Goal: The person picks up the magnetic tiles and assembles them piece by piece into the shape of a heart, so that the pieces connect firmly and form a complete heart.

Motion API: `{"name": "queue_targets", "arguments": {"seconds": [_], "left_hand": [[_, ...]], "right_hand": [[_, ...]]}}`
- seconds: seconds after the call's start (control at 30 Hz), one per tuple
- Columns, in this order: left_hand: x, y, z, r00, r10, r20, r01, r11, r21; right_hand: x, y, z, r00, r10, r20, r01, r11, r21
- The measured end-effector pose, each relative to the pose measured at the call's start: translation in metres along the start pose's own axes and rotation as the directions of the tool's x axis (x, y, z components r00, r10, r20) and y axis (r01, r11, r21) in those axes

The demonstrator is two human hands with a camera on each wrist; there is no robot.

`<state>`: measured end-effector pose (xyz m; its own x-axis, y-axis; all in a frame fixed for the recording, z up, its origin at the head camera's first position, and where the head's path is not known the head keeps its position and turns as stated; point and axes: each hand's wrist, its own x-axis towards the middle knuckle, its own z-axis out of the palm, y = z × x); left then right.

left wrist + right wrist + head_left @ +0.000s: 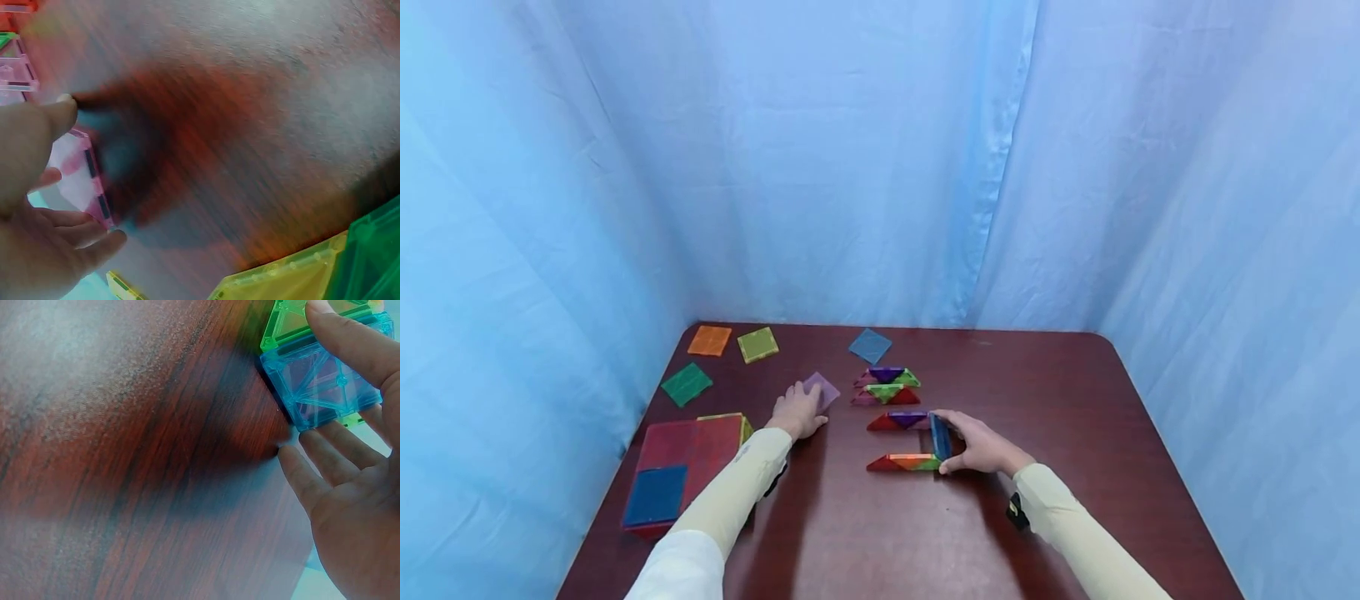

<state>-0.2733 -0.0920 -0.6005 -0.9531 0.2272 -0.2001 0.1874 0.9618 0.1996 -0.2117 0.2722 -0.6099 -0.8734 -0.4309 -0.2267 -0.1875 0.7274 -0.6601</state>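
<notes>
My left hand (797,412) lies over a light purple square magnetic tile (828,392) flat on the table. Its fingertips touch the tile, and the thumb stands apart from them in the left wrist view. My right hand (983,442) holds a clear blue magnetic tile (337,381) on edge, thumb at the near end and fingers at the far end. That tile stands across the right ends of two upright strips of triangle tiles: a red and purple strip (898,421) and a red, orange and green strip (902,462).
Two more upright strips (886,394) stand just beyond. Loose square tiles lie farther back: orange (710,340), olive yellow (758,344), green (687,384) and blue (870,345). At the left is a red box-like tile structure (711,450) with a blue square on top. Curtains border the table.
</notes>
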Motion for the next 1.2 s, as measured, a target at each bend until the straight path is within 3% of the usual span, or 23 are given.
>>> {"name": "queue_targets", "arguments": {"seconds": [0.2, 0.47, 0.77, 0.9, 1.2], "left_hand": [[-0.004, -0.003, 0.001, 0.999, 0.045, -0.008, -0.045, 0.999, 0.004], [-0.023, 0.0, 0.005, 0.994, 0.105, 0.013, -0.105, 0.995, -0.002], [-0.022, 0.001, -0.001, 0.988, 0.14, 0.059, -0.137, 0.99, -0.038], [-0.027, 0.008, -0.007, 0.985, 0.153, 0.074, -0.146, 0.984, -0.102], [-0.043, 0.037, -0.031, 0.961, 0.277, 0.022, -0.273, 0.955, -0.114]], "right_hand": [[0.0, 0.001, 0.003, 1.0, 0.005, -0.013, -0.005, 1.0, -0.011], [-0.007, 0.002, 0.008, 1.0, 0.008, -0.013, -0.008, 1.0, 0.003], [-0.001, 0.001, 0.003, 1.0, 0.025, -0.019, -0.025, 1.0, -0.013], [-0.001, 0.001, 0.004, 0.999, 0.027, -0.028, -0.028, 0.999, -0.022], [0.0, 0.004, 0.004, 1.0, 0.024, -0.019, -0.025, 0.999, -0.03]]}}
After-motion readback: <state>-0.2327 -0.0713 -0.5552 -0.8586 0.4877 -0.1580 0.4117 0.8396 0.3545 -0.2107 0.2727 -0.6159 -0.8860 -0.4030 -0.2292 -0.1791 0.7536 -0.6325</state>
